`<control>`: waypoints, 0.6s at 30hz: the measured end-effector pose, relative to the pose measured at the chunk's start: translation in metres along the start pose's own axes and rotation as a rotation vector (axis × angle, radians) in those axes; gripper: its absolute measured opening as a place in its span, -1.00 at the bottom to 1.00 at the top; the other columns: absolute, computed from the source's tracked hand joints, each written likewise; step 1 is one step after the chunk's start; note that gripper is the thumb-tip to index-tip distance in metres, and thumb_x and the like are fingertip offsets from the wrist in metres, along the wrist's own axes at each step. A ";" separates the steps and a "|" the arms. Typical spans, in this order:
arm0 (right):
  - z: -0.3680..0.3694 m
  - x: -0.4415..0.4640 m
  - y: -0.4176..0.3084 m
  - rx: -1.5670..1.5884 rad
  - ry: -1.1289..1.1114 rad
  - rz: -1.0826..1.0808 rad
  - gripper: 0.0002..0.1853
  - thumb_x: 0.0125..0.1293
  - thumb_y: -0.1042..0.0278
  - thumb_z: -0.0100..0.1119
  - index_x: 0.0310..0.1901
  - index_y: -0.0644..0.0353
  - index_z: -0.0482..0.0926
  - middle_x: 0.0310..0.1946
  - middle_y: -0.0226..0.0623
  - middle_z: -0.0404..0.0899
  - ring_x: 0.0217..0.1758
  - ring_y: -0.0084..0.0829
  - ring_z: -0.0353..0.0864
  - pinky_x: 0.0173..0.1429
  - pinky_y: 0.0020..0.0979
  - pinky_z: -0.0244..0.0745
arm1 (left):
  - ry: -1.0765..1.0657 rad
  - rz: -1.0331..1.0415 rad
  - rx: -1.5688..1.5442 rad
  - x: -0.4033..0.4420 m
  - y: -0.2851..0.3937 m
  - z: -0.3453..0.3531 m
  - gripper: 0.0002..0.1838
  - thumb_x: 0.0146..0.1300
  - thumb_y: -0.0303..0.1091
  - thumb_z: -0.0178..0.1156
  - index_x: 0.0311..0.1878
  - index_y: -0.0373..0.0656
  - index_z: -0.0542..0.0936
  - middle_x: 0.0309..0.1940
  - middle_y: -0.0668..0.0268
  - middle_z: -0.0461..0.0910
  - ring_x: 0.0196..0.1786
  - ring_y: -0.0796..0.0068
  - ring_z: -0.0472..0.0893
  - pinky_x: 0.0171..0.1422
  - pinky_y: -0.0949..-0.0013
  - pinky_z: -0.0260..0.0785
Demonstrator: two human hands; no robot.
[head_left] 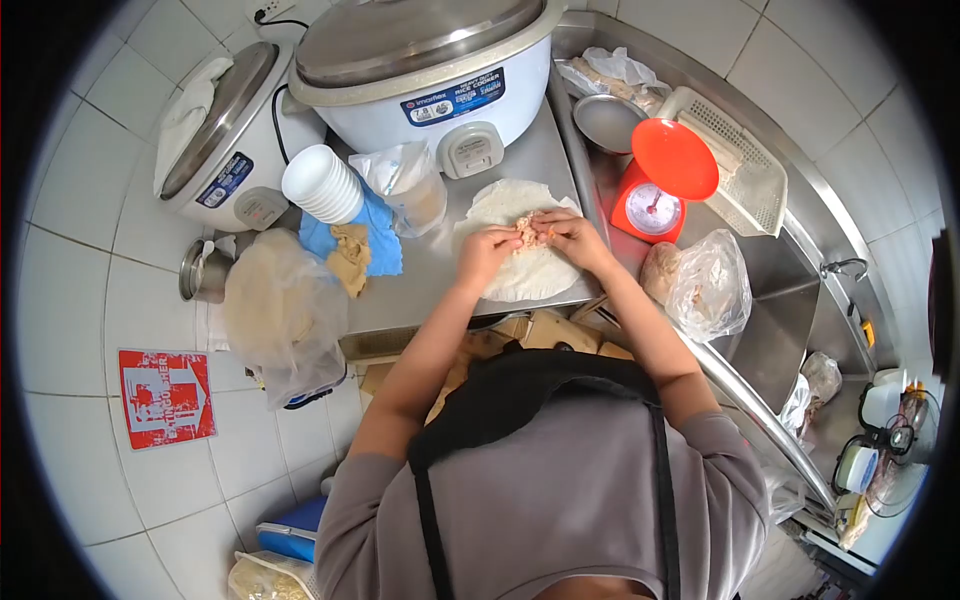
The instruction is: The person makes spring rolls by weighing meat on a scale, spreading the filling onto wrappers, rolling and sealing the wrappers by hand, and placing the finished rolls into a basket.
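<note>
Pinkish crumbly mixture is set down in a small mound near the middle of a pale, round, thin sheet, which is spread on a steel table in front of a person in a dark apron. The mound is flanked by two bare hands: it lies to the right of the left hand and to the left of the right hand, so that it is enclosed between the two sets of fingertips. Neither hand can be called clearly nearer, since the mound is reached by both. Its long axis cannot be told, because its sides are partly covered by fingers.

The left hand is held with its fingers bent and close together, their tips brought against the mound's left side. The right hand is similarly curved, its fingertips laid at the right side and partly over the mixture. Whether any of it is pinched cannot be made out in either hand. A wide margin of the sheet is left uncovered toward the person.

Beyond the sheet a large rice cooker is placed; a red scale is seen to the right, and stacked white cups to the left.
</note>
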State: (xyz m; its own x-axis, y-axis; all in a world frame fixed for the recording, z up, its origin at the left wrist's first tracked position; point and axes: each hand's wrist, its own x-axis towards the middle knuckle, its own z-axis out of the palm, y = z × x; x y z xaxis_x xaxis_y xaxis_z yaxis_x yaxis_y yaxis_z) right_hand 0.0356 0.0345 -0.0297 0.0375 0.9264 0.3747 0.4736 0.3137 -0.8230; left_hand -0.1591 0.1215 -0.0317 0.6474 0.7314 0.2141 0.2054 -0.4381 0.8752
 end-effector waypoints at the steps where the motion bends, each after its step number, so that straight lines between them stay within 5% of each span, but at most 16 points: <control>1: -0.005 0.000 -0.004 0.038 0.021 0.036 -0.76 0.12 0.47 0.24 -0.14 0.18 0.67 -0.06 -0.27 0.61 0.14 -0.26 0.44 0.28 -0.26 0.26 | -0.029 -0.079 -0.140 0.002 -0.006 -0.003 -0.75 0.08 -0.46 0.28 -0.12 -0.21 0.65 -0.20 0.20 0.65 -0.22 0.37 0.64 -0.09 0.41 0.48; 4: -0.022 0.003 -0.015 0.131 0.020 0.152 -0.67 0.05 0.33 0.33 -0.10 0.17 0.66 -0.06 -0.30 0.58 0.14 -0.26 0.37 0.29 -0.28 0.16 | -0.015 -0.171 -0.469 0.006 -0.011 -0.005 -0.50 0.01 -0.42 0.35 0.09 -0.22 0.52 -0.11 0.20 0.61 -0.08 0.33 0.59 -0.01 0.37 0.44; 7: -0.020 0.013 -0.016 -0.177 -0.044 0.081 -0.53 -0.08 0.24 0.41 -0.05 0.13 0.62 -0.04 -0.32 0.53 0.14 -0.25 0.35 0.29 -0.25 0.12 | 0.013 0.039 0.146 0.007 0.030 -0.015 -0.35 -0.08 -0.36 0.42 0.14 -0.21 0.44 -0.07 0.19 0.56 0.03 0.20 0.52 0.07 0.30 0.39; 10: -0.006 0.018 -0.029 -0.547 -0.167 0.089 -0.48 -0.18 0.21 0.44 -0.08 0.11 0.61 -0.07 -0.33 0.51 0.12 -0.24 0.33 0.24 -0.21 0.12 | 0.016 0.279 0.423 0.012 0.027 -0.006 -0.41 -0.17 -0.33 0.47 0.00 -0.21 0.51 -0.14 0.17 0.54 0.01 0.16 0.48 0.08 0.26 0.36; 13: 0.006 0.030 -0.038 -0.681 -0.270 0.144 -0.60 -0.19 0.25 0.42 -0.22 0.12 0.63 -0.15 -0.35 0.51 0.09 -0.25 0.33 0.19 -0.19 0.13 | -0.214 0.194 0.248 0.017 0.022 -0.011 -0.40 -0.18 -0.30 0.47 0.00 -0.22 0.50 -0.18 0.14 0.53 -0.06 0.13 0.49 0.05 0.24 0.36; 18: 0.019 0.026 -0.029 -0.699 -0.170 0.068 -0.73 -0.18 0.28 0.41 -0.36 0.09 0.64 -0.31 -0.43 0.53 0.04 -0.29 0.37 0.25 -0.05 0.09 | -0.337 0.067 0.388 0.018 0.012 -0.022 -0.44 -0.18 -0.28 0.46 -0.04 -0.24 0.56 -0.19 0.19 0.55 -0.07 0.16 0.50 0.04 0.23 0.35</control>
State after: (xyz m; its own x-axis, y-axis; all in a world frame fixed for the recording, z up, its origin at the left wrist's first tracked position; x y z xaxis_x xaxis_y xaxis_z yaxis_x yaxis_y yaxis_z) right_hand 0.0060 0.0532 -0.0049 -0.0235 0.9766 0.2136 0.9295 0.1000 -0.3550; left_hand -0.1608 0.1411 -0.0082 0.8558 0.5142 0.0562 0.3712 -0.6862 0.6255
